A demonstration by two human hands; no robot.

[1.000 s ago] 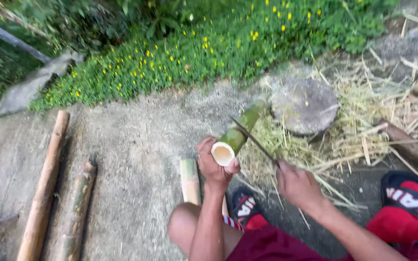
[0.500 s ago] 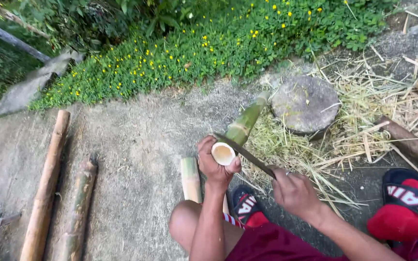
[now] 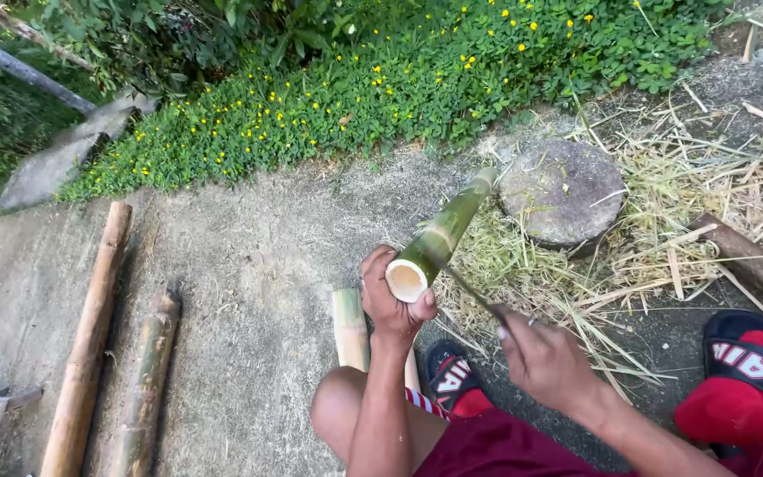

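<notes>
My left hand (image 3: 390, 296) grips the near cut end of a green bamboo section (image 3: 445, 231), which slants away toward a round wood block (image 3: 563, 191). My right hand (image 3: 545, 358) is closed on the handle of a dark knife (image 3: 470, 294); its blade lies against the right side of the bamboo, just below my left hand. A short pale bamboo piece (image 3: 349, 327) lies on the ground beside my left knee.
Two long bamboo poles (image 3: 90, 336) lie on the concrete at left. Dry shavings and splinters (image 3: 664, 212) cover the ground around the block. A brown log (image 3: 752, 265) lies at right. Red sandals (image 3: 744, 362) are on my feet. Green plants with yellow flowers (image 3: 399, 79) border the far side.
The knife has come down along the right side of the bamboo toward me, and my right hand has moved lower with it. My left hand keeps holding the bamboo end.
</notes>
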